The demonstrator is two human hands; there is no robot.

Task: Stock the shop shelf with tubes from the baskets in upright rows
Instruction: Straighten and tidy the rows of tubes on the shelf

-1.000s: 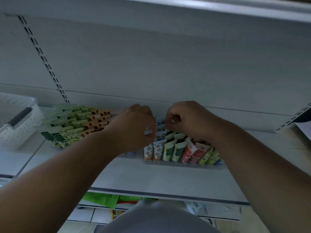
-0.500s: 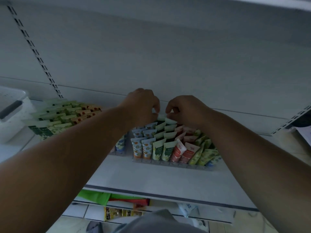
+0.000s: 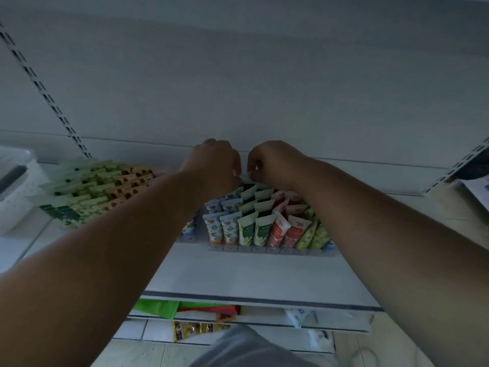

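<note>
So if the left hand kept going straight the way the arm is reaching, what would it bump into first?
Probably the shelf's back wall. The left hand is already at the rearmost tubes, beside the right hand; depth is hard to judge.

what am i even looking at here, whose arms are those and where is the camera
There is no machine here. The camera is worn on a person's head and looks forward and down, so the two bare arms reaching away from you are that person's own.

They are stocking a white shop shelf. The left hand and right hand meet at the back of a block of upright tubes, standing in rows behind a clear rail: orange, green, red and yellow-green. Both hands' fingers are curled at the top edge of a pale green tube in the back row; they seem to be pinching it, though the grip is partly hidden.

To the left is another block of green and orange tubes, and at the far left edge a white basket.
</note>
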